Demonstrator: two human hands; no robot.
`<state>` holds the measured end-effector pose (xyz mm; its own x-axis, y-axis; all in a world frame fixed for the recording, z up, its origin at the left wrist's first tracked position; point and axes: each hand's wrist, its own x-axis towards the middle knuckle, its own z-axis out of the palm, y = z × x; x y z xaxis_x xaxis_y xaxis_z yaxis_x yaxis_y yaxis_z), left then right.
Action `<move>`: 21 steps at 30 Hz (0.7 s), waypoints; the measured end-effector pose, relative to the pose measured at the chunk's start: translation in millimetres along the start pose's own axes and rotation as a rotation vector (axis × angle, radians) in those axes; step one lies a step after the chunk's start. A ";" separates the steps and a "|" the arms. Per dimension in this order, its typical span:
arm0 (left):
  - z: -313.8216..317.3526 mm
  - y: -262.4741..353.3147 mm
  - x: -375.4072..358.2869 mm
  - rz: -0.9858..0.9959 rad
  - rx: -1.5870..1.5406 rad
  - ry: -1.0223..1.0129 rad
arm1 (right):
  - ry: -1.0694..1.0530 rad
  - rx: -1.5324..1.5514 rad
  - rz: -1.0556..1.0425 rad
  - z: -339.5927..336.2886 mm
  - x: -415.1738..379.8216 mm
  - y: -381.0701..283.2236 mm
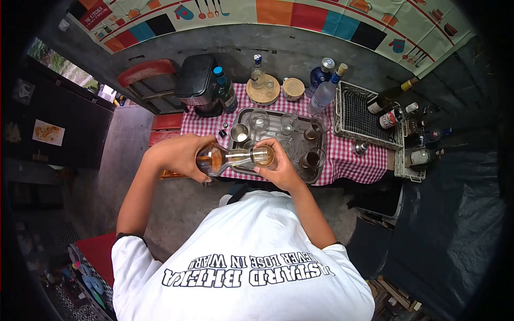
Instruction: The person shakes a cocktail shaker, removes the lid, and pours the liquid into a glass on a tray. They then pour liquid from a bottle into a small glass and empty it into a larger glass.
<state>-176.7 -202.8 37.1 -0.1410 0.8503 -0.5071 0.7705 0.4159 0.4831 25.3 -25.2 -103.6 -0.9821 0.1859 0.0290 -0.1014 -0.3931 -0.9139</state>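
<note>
My left hand [182, 154] is wrapped round a clear glass carafe [214, 159] with amber-brown liquid in it. The carafe lies tilted nearly level, its neck pointing right. In my right hand [282, 170] is a small glass [264, 155] at the carafe's mouth, with some amber showing inside. Both are above the front of a metal tray [323, 152]. On that tray stand a metal cup [239, 132], clear glasses [259, 120] and two glasses with dark liquid, one farther back [311, 132] and one nearer [310, 159].
A checked cloth [353, 166] covers the table. Behind the tray are a black appliance [195, 80], a dark bottle [226, 93], a round wooden board [263, 93] and tall bottles [325, 93]. At right, a wire basket [361, 109] sits beside several bottles. A red chair [144, 72] stands left.
</note>
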 end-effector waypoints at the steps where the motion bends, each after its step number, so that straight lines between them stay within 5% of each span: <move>1: 1.0 -0.6 -0.1 0.016 -0.005 0.014 | 0.003 0.003 0.005 0.0 -0.2 -0.4; 12: 7.6 1.8 -3.7 0.048 -0.105 0.100 | 0.021 -0.046 -0.095 5.1 -4.3 -33.3; 14: 17.3 -8.9 -0.5 0.196 -0.229 0.212 | 0.025 -0.057 -0.095 6.0 -1.5 -45.6; 15: 6.3 7.3 -6.1 0.042 -0.285 0.126 | 0.026 -0.097 -0.115 7.6 0.0 -51.4; 21: 19.5 -11.2 -9.0 0.115 -0.395 0.288 | 0.036 -0.179 -0.132 22.1 11.4 -65.7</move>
<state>-172.0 -221.4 22.3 -0.2776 0.9292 -0.2440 0.5045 0.3571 0.7861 17.2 -17.2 -34.3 -0.9556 0.2584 0.1417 -0.1959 -0.1977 -0.9605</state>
